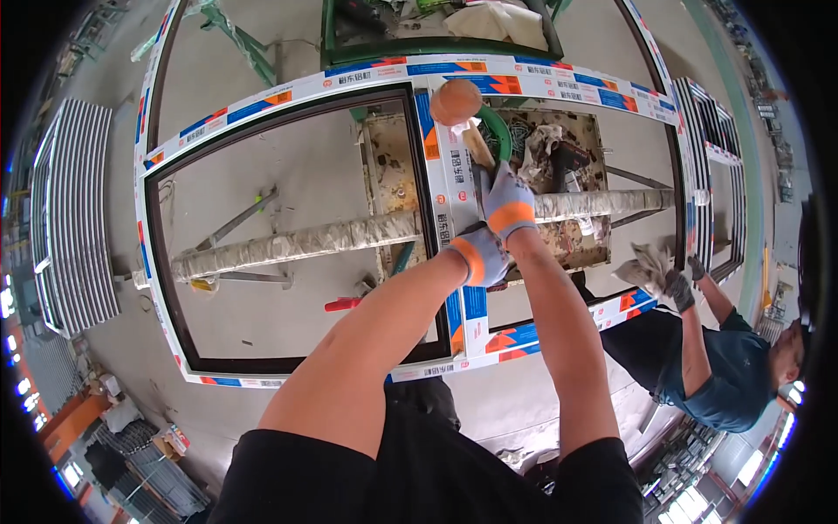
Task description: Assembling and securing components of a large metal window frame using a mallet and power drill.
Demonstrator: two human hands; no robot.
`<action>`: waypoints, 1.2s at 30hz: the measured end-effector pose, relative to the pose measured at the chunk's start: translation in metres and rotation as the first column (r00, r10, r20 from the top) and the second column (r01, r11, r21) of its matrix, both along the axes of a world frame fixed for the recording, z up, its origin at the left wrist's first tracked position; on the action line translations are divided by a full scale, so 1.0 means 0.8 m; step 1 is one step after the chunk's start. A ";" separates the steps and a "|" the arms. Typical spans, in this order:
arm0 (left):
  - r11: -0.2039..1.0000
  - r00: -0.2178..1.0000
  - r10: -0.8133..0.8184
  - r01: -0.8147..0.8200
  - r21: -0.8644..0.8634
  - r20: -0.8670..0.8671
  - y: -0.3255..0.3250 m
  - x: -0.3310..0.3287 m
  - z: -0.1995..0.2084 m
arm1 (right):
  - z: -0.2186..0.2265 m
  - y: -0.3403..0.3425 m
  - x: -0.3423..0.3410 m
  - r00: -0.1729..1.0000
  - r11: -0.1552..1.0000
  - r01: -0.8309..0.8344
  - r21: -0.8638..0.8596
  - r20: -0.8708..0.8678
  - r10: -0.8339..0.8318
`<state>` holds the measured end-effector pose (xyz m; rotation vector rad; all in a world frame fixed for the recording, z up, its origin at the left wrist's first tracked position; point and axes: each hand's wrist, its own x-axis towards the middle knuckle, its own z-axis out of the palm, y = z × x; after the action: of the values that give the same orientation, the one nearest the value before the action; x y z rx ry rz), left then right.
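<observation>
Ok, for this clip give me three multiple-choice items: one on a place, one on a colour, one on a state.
1. Where is the mallet head?
A. above the frame's middle bar
B. on the floor
C. in the co-worker's hand

2. What colour are the cuffs of the person's gloves?
A. green
B. orange
C. black

3. What is the right hand doing?
A. hanging open
B. gripping the mallet handle
C. holding a rag

Answers: 1 A, the round head is over the middle bar; 2 B, orange bands show at both wrists; 3 B, its fingers wrap the wooden handle, with the left hand just below it.
</observation>
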<state>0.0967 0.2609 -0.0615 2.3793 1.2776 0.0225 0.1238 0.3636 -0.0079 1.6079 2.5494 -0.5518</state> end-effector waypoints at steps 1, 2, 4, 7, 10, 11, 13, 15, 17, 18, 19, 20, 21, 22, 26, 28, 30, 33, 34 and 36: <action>0.990 0.993 0.109 -0.112 0.080 0.040 -0.009 -0.005 -0.030 | 0.002 0.004 -0.023 0.999 0.999 -0.032 0.005 -0.035 0.032; 0.962 0.974 0.209 -0.221 0.162 0.087 -0.016 -0.013 -0.059 | 0.006 0.008 -0.043 0.994 0.998 -0.068 0.013 -0.088 0.069; 0.999 0.999 0.030 -0.030 0.015 0.036 0.010 -0.013 -0.023 | -0.003 0.000 -0.007 0.996 0.999 -0.039 -0.011 -0.075 0.038; 0.940 0.959 0.145 -0.211 0.268 0.246 0.002 0.002 -0.025 | 0.005 0.017 -0.002 0.993 1.000 -0.003 -0.012 -0.114 0.002; 0.995 0.996 0.009 -0.017 0.095 0.088 0.011 0.009 -0.021 | 0.047 0.015 0.014 0.992 0.983 0.126 -0.136 0.005 -0.126; 0.962 0.951 0.121 -0.182 0.201 0.284 -0.003 0.003 -0.054 | 0.007 0.011 0.025 0.974 0.977 -0.212 0.033 0.090 0.208; 0.937 0.898 0.187 -0.284 0.202 0.399 -0.026 -0.030 -0.094 | 0.015 -0.011 -0.008 0.994 0.993 -0.054 -0.106 -0.099 0.043; 0.974 0.932 0.216 -0.225 -0.004 0.290 -0.018 -0.015 -0.035 | 0.027 -0.018 0.020 0.983 0.985 0.016 -0.171 -0.177 -0.046; 0.978 0.962 0.197 -0.178 -0.110 0.187 -0.009 -0.005 -0.002 | 0.033 -0.022 0.032 0.979 0.988 0.037 -0.152 -0.193 -0.067; 0.951 0.975 0.214 -0.194 -0.241 0.060 -0.008 -0.002 0.004 | 0.033 -0.026 0.037 0.975 0.983 0.019 -0.185 -0.213 -0.059; 0.956 0.977 0.204 -0.186 -0.228 0.057 -0.008 -0.004 -0.001 | 0.034 -0.025 0.037 0.970 0.976 -0.015 -0.218 -0.239 -0.038; 0.966 0.979 0.197 -0.186 -0.182 0.044 -0.010 -0.005 -0.014 | 0.032 -0.022 0.036 0.969 0.977 -0.013 -0.211 -0.245 -0.040; 0.970 0.979 0.200 -0.194 -0.145 0.027 -0.014 -0.007 -0.028 | 0.030 -0.024 0.031 0.970 0.972 -0.039 -0.234 -0.243 -0.020; 0.964 0.975 0.223 -0.219 -0.149 0.010 -0.016 -0.009 -0.047 | 0.029 -0.028 0.018 0.969 0.962 -0.084 -0.259 -0.247 0.018; 0.819 0.367 0.573 -0.233 -0.523 0.733 -0.023 0.005 -0.059 | 0.032 -0.022 0.033 0.971 0.975 -0.042 -0.217 -0.239 -0.012; 0.988 0.971 0.087 -0.113 0.108 0.224 0.006 0.003 -0.026 | 0.059 -0.019 0.054 0.950 0.988 0.079 -0.131 -0.289 -0.115; 0.977 0.962 0.166 -0.191 0.099 0.215 0.005 0.002 -0.024 | 0.043 -0.021 0.052 0.954 0.993 0.108 -0.048 -0.276 -0.117; 0.983 0.979 0.170 -0.177 0.054 0.110 0.001 -0.007 0.008 | 0.028 -0.003 0.048 0.989 0.993 0.025 -0.111 -0.142 -0.041; 0.992 0.993 0.122 -0.122 0.014 0.005 0.005 -0.009 0.029 | 0.029 0.005 0.047 0.993 0.994 -0.001 -0.108 -0.120 -0.012; 0.994 0.992 0.066 -0.075 -0.085 -0.107 0.006 -0.012 0.040 | 0.041 0.009 0.036 0.994 0.992 -0.050 -0.112 -0.098 0.039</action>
<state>0.0869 0.2659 -0.0299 2.2854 1.3809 -0.1356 0.1526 0.3712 0.0246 1.5187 2.5606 -0.7730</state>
